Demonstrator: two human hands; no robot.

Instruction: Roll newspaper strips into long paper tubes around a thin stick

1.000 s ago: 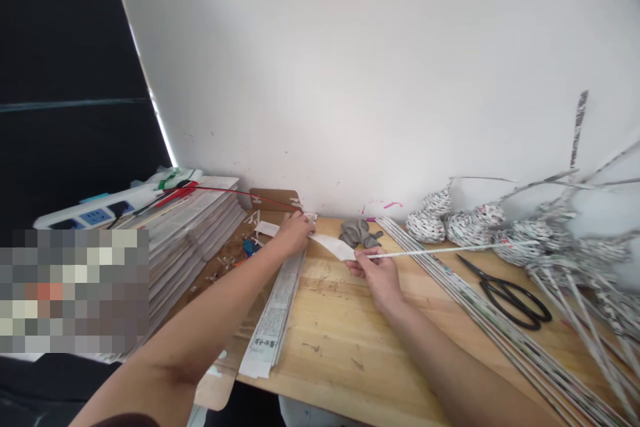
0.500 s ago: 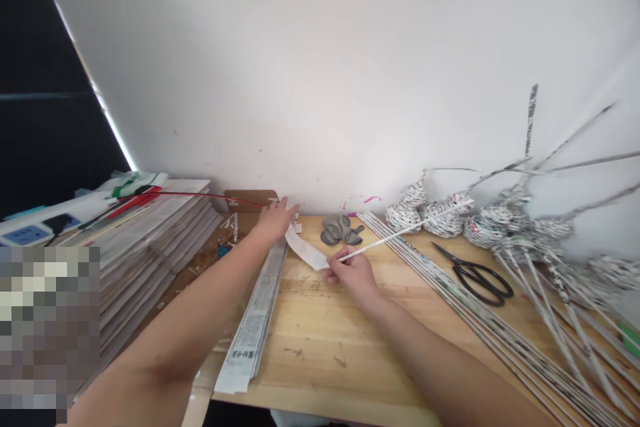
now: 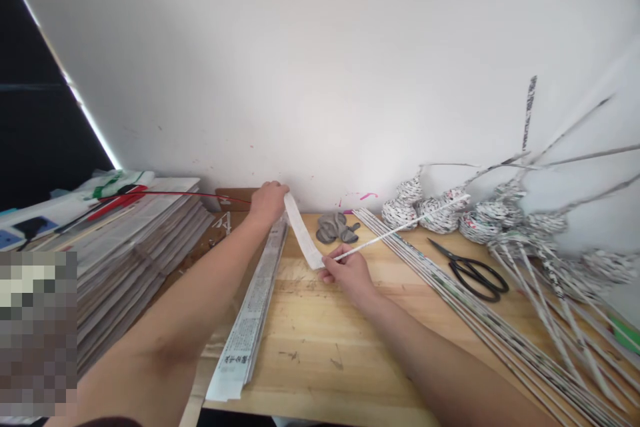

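Observation:
A newspaper strip (image 3: 303, 235) stretches between my two hands, its near end rolled into a thin paper tube (image 3: 395, 230) that slants up to the right. My right hand (image 3: 347, 271) pinches the strip where flat paper turns into tube. At the strip's far end, my left hand (image 3: 270, 201) is closed, with fingers curled over the paper; the fingertips are partly hidden. Below the left hand lies a stack of cut newspaper strips (image 3: 250, 320) along the table. A crumpled grey clump (image 3: 336, 228) sits just behind the right hand.
Finished paper tubes (image 3: 450, 287) lie diagonally beside black-handled scissors (image 3: 470, 270). Woven paper gourd shapes (image 3: 440, 215) with long stems stand at the right wall. A tall newspaper pile (image 3: 155, 247) with a power strip (image 3: 30, 227) occupies the left. A thin red rod (image 3: 200, 195) points behind my left hand.
My left hand has gone from spread fingers to a closed grip and lifted the strip's far end slightly. The strip looks straighter. The right hand keeps its pinch.

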